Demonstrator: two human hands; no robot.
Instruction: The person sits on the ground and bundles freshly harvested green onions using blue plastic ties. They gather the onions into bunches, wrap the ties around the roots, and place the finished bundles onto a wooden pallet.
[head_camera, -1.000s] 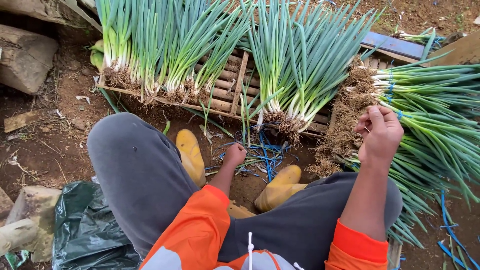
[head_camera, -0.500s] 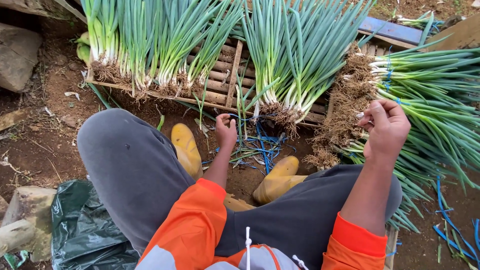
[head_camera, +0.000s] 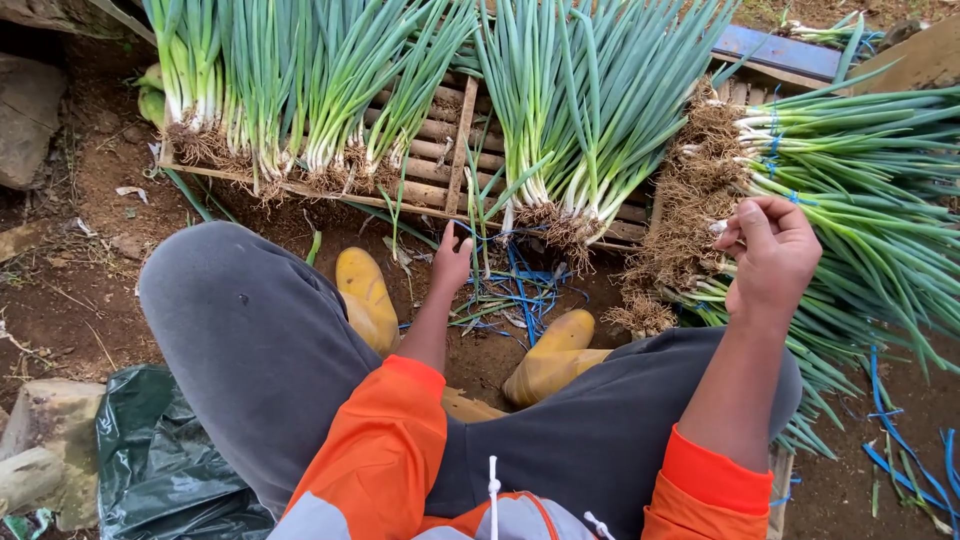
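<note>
My left hand (head_camera: 452, 262) reaches down between my knees, fingertips at the front edge of a wooden slat crate (head_camera: 440, 140), right beside a tangle of blue tying strips (head_camera: 520, 285) on the soil. Its fingers are hidden behind the back of the hand. My right hand (head_camera: 770, 255) is raised over my right knee with thumb and fingers pinched together; I see nothing clear in the pinch. It hovers by the rooty ends of a stack of green onions (head_camera: 860, 180) tied with blue strips. More onion bunches (head_camera: 570, 120) lie on the crate, roots toward me.
Yellow boots (head_camera: 365, 295) stand on bare soil below the crate. A dark green plastic bag (head_camera: 170, 460) lies at lower left beside stones (head_camera: 40, 450). Loose blue strips (head_camera: 890, 440) lie at lower right. A blue board (head_camera: 780, 55) lies behind the crate.
My left hand has moved up from the blue strips to the crate's front edge. My right hand has stayed raised and pinched. The view has shifted slightly.
</note>
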